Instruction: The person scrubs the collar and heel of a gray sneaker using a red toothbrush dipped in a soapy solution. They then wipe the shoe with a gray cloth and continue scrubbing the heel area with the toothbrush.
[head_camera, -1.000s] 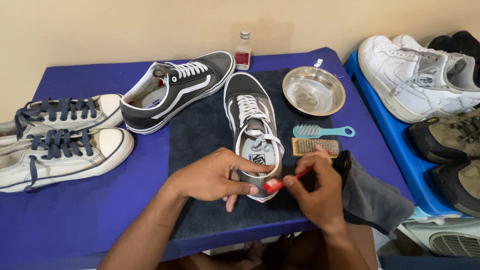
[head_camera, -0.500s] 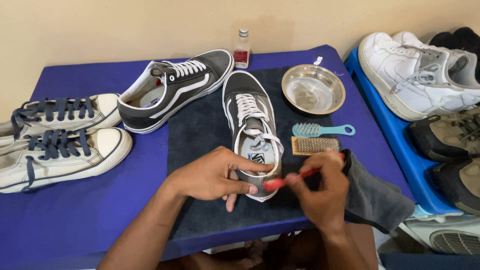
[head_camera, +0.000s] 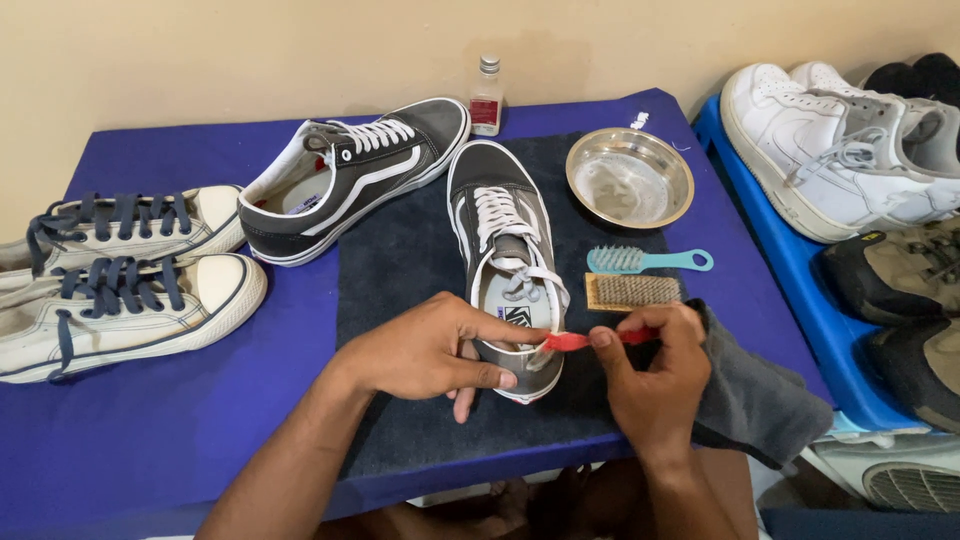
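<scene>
A grey canvas sneaker with white laces and a white rubber sole lies lengthwise on a dark, nubby mat, its heel toward the person and its toe pointing at the wall. The left hand wraps around the heel end, thumb along the side and fingertips curled over the collar, steadying the shoe. The right hand pinches a slim red plastic brush by its handle, fingers closed tight on it, with the head of the brush touching the heel collar just beside the left fingertips; the bristles are too small to make out.

Under the right wrist a soft grey cloth drapes over the mat's edge. Just beyond the right hand lie a flat wooden-backed brush with pale wire-like bristles and, beside it, a teal plastic brush with a looped handle. Farther back sits a round, shiny metal bowl holding a little cloudy liquid. The matching grey sneaker leans on its side at the mat's far left corner, and a small clear glass bottle with a metal cap stands by the wall. Everything rests on a table covered in smooth blue fabric. At the left edge lie two cream canvas sneakers with navy laces; on a blue shelf to the right are bulky white leather sneakers.
</scene>
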